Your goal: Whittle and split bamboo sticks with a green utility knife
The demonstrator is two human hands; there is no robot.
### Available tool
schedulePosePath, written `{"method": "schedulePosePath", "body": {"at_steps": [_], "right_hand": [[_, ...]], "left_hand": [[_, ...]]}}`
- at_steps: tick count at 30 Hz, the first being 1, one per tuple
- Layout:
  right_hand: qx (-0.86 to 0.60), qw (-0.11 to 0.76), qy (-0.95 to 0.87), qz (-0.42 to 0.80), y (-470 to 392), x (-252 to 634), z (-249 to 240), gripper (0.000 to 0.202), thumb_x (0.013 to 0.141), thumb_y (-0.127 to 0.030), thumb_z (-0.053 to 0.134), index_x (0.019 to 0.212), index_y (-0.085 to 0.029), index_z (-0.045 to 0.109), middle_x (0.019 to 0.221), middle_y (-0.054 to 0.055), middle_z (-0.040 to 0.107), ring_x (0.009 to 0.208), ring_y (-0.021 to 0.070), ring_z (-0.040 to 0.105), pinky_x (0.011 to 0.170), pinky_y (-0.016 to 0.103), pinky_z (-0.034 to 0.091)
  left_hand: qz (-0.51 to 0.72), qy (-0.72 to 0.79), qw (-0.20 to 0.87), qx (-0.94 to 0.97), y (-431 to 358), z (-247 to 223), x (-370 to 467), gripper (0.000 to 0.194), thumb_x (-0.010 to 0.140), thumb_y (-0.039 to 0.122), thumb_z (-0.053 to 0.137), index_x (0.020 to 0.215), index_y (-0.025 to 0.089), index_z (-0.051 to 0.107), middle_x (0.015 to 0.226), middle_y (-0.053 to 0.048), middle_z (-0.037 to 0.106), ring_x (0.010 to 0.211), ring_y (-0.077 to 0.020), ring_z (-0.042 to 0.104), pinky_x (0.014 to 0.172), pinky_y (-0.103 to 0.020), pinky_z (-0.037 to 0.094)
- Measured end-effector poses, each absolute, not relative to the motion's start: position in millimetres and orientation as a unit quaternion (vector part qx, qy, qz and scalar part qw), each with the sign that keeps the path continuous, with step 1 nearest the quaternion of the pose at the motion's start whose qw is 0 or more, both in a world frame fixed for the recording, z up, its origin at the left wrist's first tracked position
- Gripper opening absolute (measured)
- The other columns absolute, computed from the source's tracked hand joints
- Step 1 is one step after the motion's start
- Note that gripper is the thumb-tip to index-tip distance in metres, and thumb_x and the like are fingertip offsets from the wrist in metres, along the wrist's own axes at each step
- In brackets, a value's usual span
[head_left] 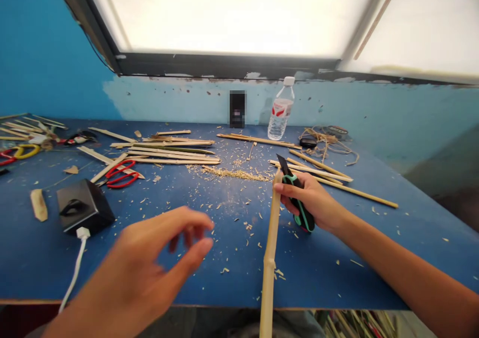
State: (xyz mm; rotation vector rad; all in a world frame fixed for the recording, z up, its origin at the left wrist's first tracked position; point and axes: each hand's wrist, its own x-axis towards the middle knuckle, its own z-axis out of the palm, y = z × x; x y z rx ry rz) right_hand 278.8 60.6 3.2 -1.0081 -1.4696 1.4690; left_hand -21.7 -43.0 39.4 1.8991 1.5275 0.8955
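My right hand point(312, 198) is closed around a black and mint-green utility knife point(305, 217), its dark blade pointing up and away. The thumb of that same hand presses against the upper end of a long pale bamboo stick point(270, 258), which slants down past the table's front edge. My left hand point(160, 258), a little blurred, hovers at the left over the table, thumb and fingers apart with nothing between them. A gap separates it from the bamboo stick. Beyond both hands lies a line of bamboo shavings point(239, 175).
Several split bamboo strips point(172, 154) lie left of centre, near red-handled scissors point(122, 174). A black box point(84, 205) with a white cable sits at left. A water bottle point(280, 111) stands at the back; more sticks point(359, 192) and tangled string point(325, 138) lie to the right.
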Motion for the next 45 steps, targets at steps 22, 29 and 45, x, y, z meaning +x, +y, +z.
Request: {"method": "schedulePosePath", "body": {"at_steps": [22,29,45], "right_hand": [[-0.268,0.369,-0.826,0.331,6,262,0,0.028,0.083,-0.026,0.081,0.092,-0.022,0.055,0.068,-0.011,0.052,0.055,0.0054,0.038,0.053,0.02,0.03],[-0.278,0.329,-0.841,0.327,4,260,1,0.032,0.095,-0.049,0.07,0.103,-0.02,0.06,0.075,-0.006,0.057,0.06,0.0089,0.045,0.056,0.024,0.033],[-0.392,0.087,-0.915,-0.039,69,259,8,0.042,0.104,-0.053,0.057,0.119,-0.015,0.066,0.107,0.013,0.07,0.096,0.0302,0.066,0.081,0.043,0.051]], "left_hand": [[0.493,0.424,0.668,0.363,-63,-15,68,0.056,0.094,0.066,0.066,0.07,0.018,0.05,0.06,0.005,0.04,0.053,-0.0072,0.036,0.05,-0.017,0.03],[0.501,0.472,0.629,0.361,-72,-34,68,0.03,0.095,0.05,0.071,0.109,0.023,0.066,0.065,0.003,0.049,0.058,-0.0141,0.044,0.052,-0.023,0.038],[0.521,0.272,0.776,0.23,-26,27,-31,0.02,0.104,0.035,0.057,0.089,0.022,0.059,0.066,0.009,0.036,0.043,-0.0021,0.011,0.035,-0.011,0.025]]}}
